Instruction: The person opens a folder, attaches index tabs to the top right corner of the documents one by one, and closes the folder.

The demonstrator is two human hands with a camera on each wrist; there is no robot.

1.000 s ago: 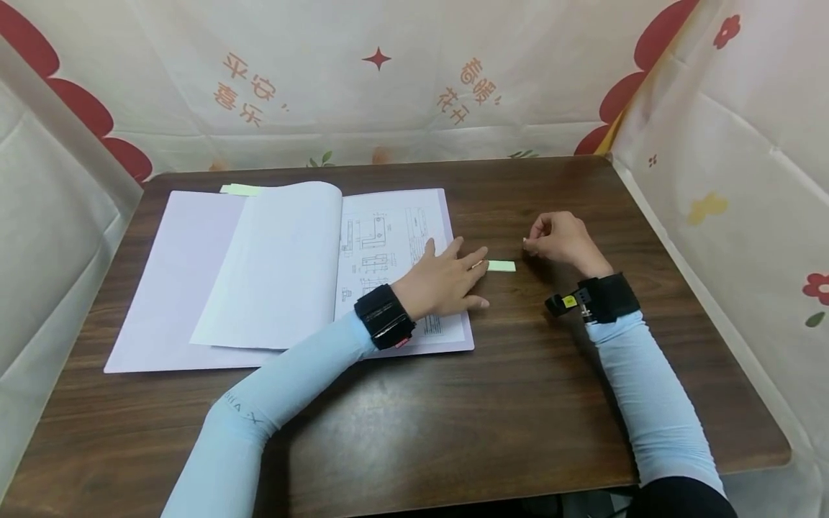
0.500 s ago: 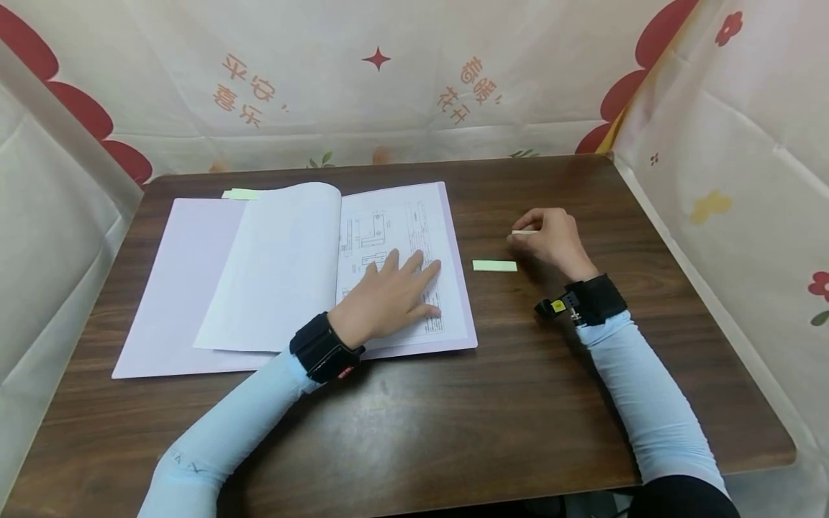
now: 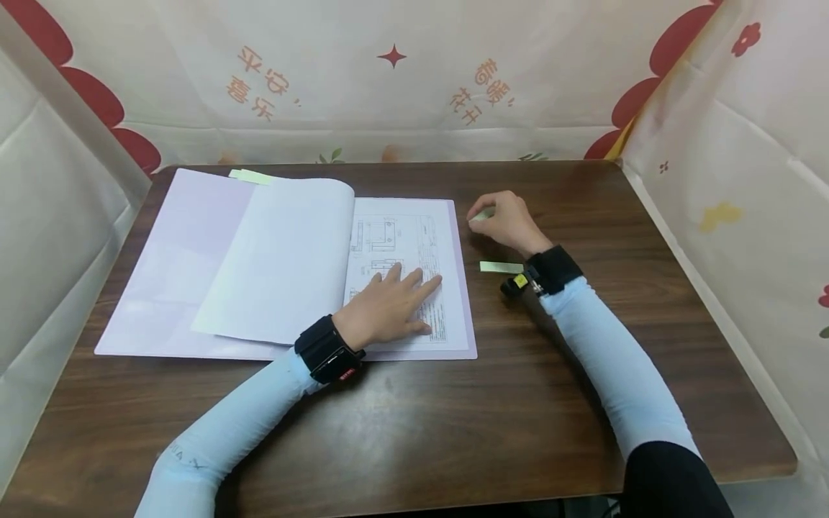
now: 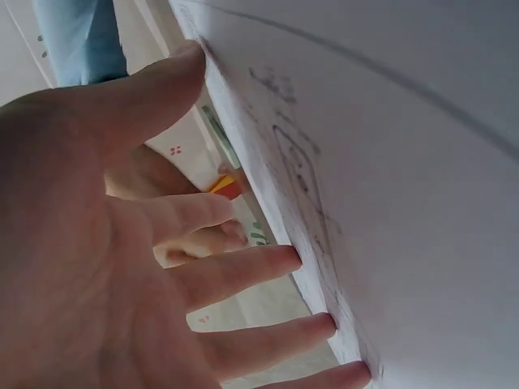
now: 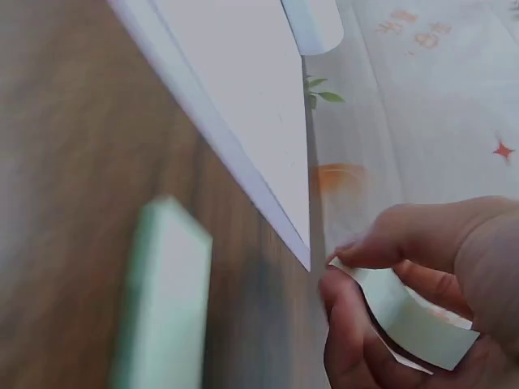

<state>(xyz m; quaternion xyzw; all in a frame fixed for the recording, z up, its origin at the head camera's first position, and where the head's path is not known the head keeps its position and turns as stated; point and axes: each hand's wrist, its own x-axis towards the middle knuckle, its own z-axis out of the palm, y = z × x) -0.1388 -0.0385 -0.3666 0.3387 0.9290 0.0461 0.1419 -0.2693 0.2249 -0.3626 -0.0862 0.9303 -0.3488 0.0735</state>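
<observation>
My left hand (image 3: 388, 306) lies with spread fingers on a printed drawing page (image 3: 427, 223) in a pale lilac folder (image 3: 162, 288). In the left wrist view its fingertips (image 4: 284, 257) touch the paper. My right hand (image 3: 506, 219) is raised just off the folder's right edge, pinching a pale green sticky note (image 5: 426, 324) between thumb and fingers. The strip bends in a curve across the palm side. Below that hand, a pad of pale green sticky notes (image 3: 497, 267) lies on the table, its right end partly covered by the wrist camera.
A blank sheet (image 3: 285, 266) is turned over to the left inside the folder. Pale green tabs (image 3: 251, 176) stick out at its top edge. The brown wooden table (image 3: 414, 432) is bordered by a white printed curtain (image 3: 363, 93) at the back and sides.
My left hand has drawn back from beside the sticky-note pad onto the drawing page. My right hand has moved left toward the folder with the sticky note. The folder has shifted slightly.
</observation>
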